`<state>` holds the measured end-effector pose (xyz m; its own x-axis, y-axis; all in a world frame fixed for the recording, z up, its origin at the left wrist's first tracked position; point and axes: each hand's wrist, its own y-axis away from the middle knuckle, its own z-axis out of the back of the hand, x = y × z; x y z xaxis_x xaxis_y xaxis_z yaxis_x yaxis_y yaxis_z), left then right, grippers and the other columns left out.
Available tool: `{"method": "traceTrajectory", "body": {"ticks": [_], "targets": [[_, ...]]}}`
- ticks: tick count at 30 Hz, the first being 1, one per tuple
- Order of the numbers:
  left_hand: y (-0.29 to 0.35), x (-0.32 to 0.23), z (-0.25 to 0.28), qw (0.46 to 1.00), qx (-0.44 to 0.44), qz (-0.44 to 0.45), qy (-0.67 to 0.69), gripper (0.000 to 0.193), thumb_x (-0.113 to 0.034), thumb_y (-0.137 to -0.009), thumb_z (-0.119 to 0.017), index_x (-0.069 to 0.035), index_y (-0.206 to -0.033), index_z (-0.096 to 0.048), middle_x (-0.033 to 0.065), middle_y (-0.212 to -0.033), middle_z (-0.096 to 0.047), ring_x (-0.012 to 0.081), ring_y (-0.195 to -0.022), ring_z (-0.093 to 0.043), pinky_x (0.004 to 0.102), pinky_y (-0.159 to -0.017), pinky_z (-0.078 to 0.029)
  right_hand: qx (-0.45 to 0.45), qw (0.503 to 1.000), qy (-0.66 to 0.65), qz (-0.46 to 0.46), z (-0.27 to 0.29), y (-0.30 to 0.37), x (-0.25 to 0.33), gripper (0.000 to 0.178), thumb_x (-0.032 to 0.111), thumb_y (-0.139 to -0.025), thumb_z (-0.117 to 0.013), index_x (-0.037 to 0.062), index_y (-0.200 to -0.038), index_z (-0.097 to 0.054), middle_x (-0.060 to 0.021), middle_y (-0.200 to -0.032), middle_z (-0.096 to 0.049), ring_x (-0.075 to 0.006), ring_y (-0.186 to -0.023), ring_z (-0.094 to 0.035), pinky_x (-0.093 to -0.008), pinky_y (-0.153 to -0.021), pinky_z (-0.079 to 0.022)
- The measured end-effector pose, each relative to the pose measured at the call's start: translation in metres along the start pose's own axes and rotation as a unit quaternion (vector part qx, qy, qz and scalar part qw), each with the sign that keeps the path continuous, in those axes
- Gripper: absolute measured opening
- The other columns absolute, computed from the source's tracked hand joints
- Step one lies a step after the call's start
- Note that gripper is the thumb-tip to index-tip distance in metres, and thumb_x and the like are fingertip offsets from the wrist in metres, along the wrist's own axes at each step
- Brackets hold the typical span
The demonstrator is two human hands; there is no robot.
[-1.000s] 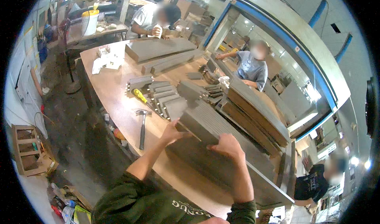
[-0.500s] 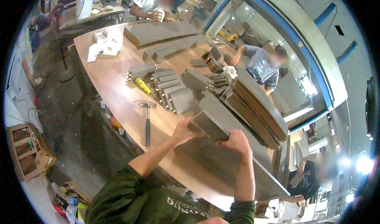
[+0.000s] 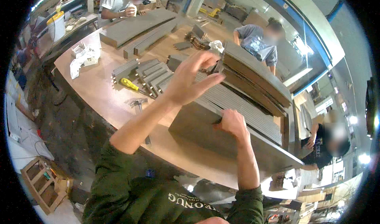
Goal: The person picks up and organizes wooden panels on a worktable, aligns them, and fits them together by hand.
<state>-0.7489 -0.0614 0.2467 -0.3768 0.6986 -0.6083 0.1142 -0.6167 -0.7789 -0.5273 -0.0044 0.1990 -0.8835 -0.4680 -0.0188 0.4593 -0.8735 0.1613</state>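
Note:
My right hand [image 3: 233, 123] grips the upper edge of a long grey board [image 3: 196, 125], which stands on its edge near the table's front side. My left hand [image 3: 194, 79] is raised over the work, thumb and fingers apart with nothing between them. It hides part of the small grey panels behind it. Beyond the board lies a row of narrow grey strips [image 3: 253, 111], packed side by side. Left of my left forearm are a claw hammer [image 3: 138, 103], its handle partly covered by the arm, and a yellow-handled screwdriver [image 3: 130, 84].
Small grey panels with pegs [image 3: 152, 75] lie mid-table. Large grey panels [image 3: 257, 75] are stacked at right, with longer ones [image 3: 136, 26] at the far left beside crumpled white wrapping [image 3: 85, 57]. Co-workers stand at the far side and at right.
My left hand has let go of the board's left end and risen away from me. My right hand stays on the board. The view has shifted.

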Motion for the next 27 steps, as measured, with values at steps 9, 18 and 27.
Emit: {"method": "traceTrajectory", "body": {"ticks": [9,18,27], "targets": [[0.016,0.047,-0.086,0.887,0.253,0.218,-0.32,0.024,-0.01,-0.086,-0.047,-0.002,-0.109,-0.048,0.0171,-0.089,-0.063,0.038,-0.079,-0.062,0.0484,-0.07,-0.049,0.012,1.0,-0.005,0.005,0.011,0.009,0.012,0.041,0.036,-0.064,-0.076,0.006,-0.09,-0.069,-0.0155,-0.086,-0.068,-0.0344,-0.084,-0.064,-0.0435,-0.077,-0.051],[0.02,0.053,-0.086,0.894,0.256,0.177,-0.323,0.031,-0.022,-0.09,-0.051,-0.005,-0.115,-0.048,0.0229,-0.09,-0.064,0.0393,-0.084,-0.063,0.0508,-0.074,-0.049,-0.232,0.942,-0.234,0.062,0.113,0.056,-0.02,0.024,0.025,-0.09,-0.053,0.0049,-0.087,-0.066,-0.0132,-0.088,-0.067,-0.0268,-0.083,-0.065,-0.0364,-0.076,-0.049],[0.014,0.037,-0.094,0.92,0.22,0.084,-0.314,0.036,-0.038,-0.088,-0.055,-0.004,-0.098,-0.06,0.0183,-0.085,-0.066,0.035,-0.078,-0.065,0.044,-0.067,-0.051,-0.212,0.959,-0.175,-0.073,-0.004,0.012,-0.055,0.048,0.039,-0.095,-0.039,0.0011,-0.078,-0.063,-0.0256,-0.084,-0.061,-0.0457,-0.081,-0.057,-0.0513,-0.072,-0.046]]}}
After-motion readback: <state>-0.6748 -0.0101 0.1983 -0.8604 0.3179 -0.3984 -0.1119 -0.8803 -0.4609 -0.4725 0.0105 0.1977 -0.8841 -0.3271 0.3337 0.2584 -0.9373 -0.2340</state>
